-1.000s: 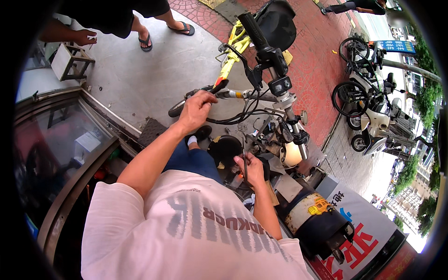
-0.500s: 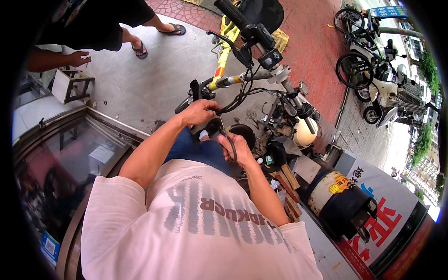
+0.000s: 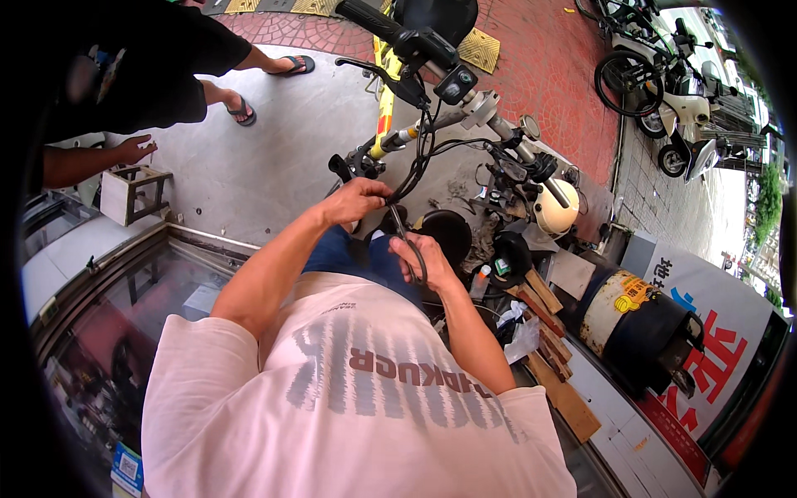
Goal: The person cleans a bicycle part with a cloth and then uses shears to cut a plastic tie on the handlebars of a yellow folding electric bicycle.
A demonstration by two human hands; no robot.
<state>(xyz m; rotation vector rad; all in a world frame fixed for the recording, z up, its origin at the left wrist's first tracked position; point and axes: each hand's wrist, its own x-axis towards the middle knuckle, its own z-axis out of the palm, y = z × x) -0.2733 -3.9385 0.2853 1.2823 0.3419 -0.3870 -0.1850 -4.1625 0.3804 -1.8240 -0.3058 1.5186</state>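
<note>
Left hand (image 3: 359, 202): fist closed around a black cable (image 3: 409, 241), just below the handlebar (image 3: 448, 116) of a yellow-framed bike at twelve o'clock. Right hand (image 3: 425, 261): fingers curled, gripping the same cable's lower loop, near the left hand at its four o'clock. Second person's hand (image 3: 133, 149) at ten o'clock, beside a small wooden stool (image 3: 133, 192). Black-and-yellow drum (image 3: 635, 319) at three o'clock. Parked scooters (image 3: 664, 91) at one o'clock.

Left hand (image 3: 359, 202) hides whatever it grips on the cable (image 3: 415, 166); the bystander (image 3: 124, 75) is cropped by the top edge.
</note>
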